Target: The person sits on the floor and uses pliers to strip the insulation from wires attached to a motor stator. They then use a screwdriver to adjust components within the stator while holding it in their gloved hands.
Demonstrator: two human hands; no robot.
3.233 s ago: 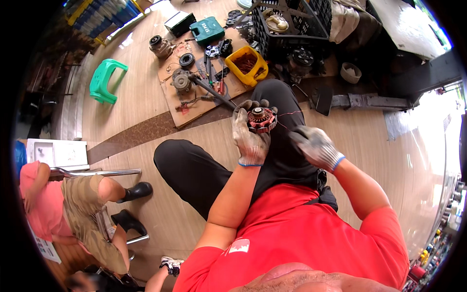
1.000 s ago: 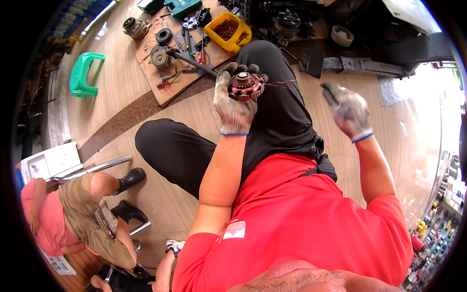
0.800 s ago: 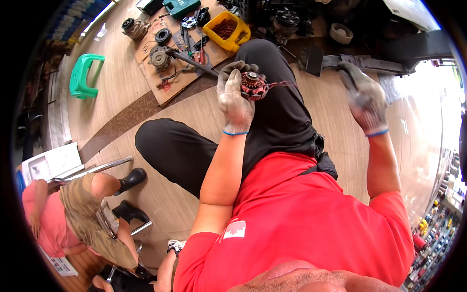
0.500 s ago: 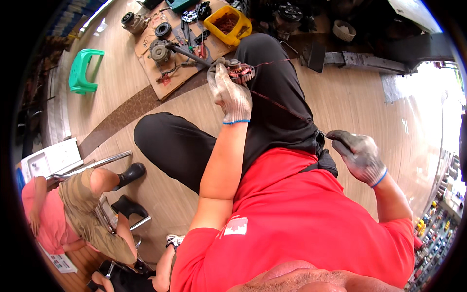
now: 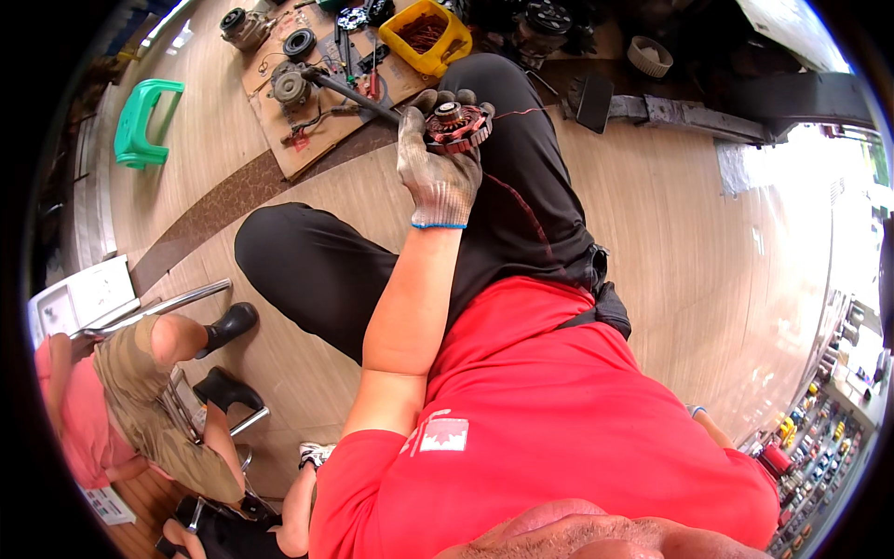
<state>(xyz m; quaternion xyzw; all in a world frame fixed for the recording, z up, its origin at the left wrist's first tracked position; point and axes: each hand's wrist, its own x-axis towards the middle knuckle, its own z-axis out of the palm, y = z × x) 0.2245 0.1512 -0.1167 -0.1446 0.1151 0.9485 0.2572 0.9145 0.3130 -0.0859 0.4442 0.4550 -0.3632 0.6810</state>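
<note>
In front of my bent leg, my left hand [image 5: 438, 166], in a grimy knit work glove with a blue-edged cuff, holds a round motor armature [image 5: 458, 140] wound with copper wire. The fingers curl round its far side, the thumb lies at its left, and its stepped centre faces up. A thin reddish wire [image 5: 521, 114] runs from it to the right, and a reddish strand [image 5: 523, 207] lies over the black trousers. Of my right arm only a bit of forearm [image 5: 715, 430] shows beside the red shirt; the shirt hides the gloved hand.
Ahead on the floor lies cardboard [image 5: 321, 149] with motor parts, a black ring [image 5: 299, 44] and tools. A cut yellow jug [image 5: 426, 37] holds copper scraps. A green stool [image 5: 144, 121] stands left. Nearby, a person in a pink shirt [image 5: 79, 410] sits lower left. A metal beam [image 5: 694, 119] lies right.
My right hand, out to the right before, has drawn back behind the shirt. My left hand has turned the armature so its wound face shows more. The whole view has shifted slightly.
</note>
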